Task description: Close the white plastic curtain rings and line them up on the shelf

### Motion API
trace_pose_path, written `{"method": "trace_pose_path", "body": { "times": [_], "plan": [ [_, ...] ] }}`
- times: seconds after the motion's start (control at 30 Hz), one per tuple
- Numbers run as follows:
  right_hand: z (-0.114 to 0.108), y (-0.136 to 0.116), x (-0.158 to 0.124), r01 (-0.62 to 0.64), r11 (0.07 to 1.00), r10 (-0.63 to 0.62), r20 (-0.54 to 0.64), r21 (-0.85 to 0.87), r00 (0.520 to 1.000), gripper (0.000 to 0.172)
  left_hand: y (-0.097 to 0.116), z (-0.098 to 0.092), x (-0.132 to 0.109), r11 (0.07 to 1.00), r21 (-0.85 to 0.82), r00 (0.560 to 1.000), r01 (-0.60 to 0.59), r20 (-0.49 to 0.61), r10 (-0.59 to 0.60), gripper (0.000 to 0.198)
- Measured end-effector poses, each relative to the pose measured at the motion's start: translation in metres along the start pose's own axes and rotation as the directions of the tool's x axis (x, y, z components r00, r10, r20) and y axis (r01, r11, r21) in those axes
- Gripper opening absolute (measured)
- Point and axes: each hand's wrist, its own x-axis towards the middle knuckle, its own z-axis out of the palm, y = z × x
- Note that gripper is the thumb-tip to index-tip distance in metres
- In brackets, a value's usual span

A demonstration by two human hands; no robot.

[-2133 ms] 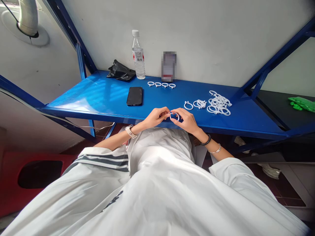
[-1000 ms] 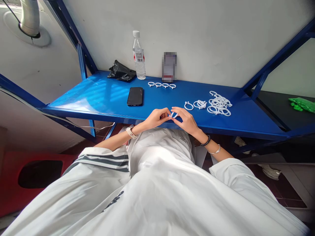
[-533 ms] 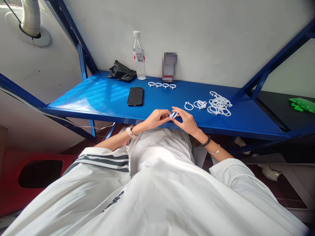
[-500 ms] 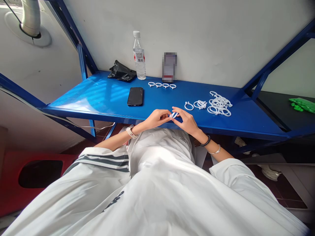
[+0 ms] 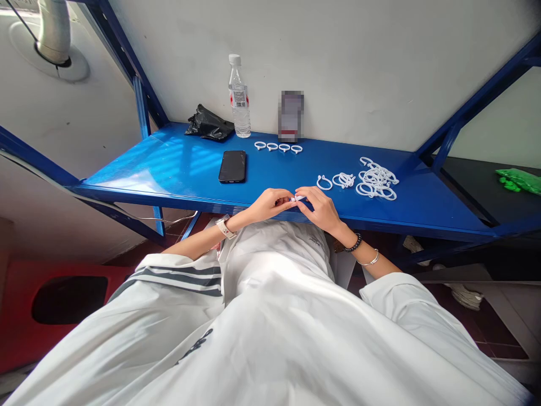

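While both hands meet at the centre of the frame, a white ring (image 5: 299, 198) sits between their fingertips, over the near edge of the blue table (image 5: 279, 172). It is turned nearly edge-on, its long axis running across the frame and rising slightly rightward; which way its knob points is hard to tell. The left hand (image 5: 270, 204) pinches one end between thumb and fingers, and the right hand (image 5: 318, 206) grips the other. Right of centre lies a pile of rings (image 5: 377, 180); above the hands, four rings (image 5: 272, 149) form a row, knobs pointing down the frame.
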Motion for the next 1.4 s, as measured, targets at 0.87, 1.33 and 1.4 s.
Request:
{"method": "trace_pose_path", "body": {
  "times": [0.87, 1.33, 1.4],
  "plan": [
    [-0.016, 0.006, 0.006, -0.323, 0.713, 0.215, 0.244, 0.622, 0.946, 0.037, -0.001, -0.006, 0.001, 0.988, -0.152, 0.995, 0.020, 0.096, -0.006, 0.064],
    [-0.020, 0.012, 0.007, -0.282, 0.747, 0.039, 0.383, 0.603, 0.923, 0.049, 0.003, -0.013, 0.001, 0.973, -0.228, 0.978, 0.041, 0.208, 0.008, 0.060],
    [-0.020, 0.012, 0.008, -0.262, 0.754, 0.015, 0.384, 0.602, 0.923, 0.049, 0.003, -0.013, 0.001, 0.976, -0.216, 0.978, 0.028, 0.207, 0.018, 0.060]
  ]
}}
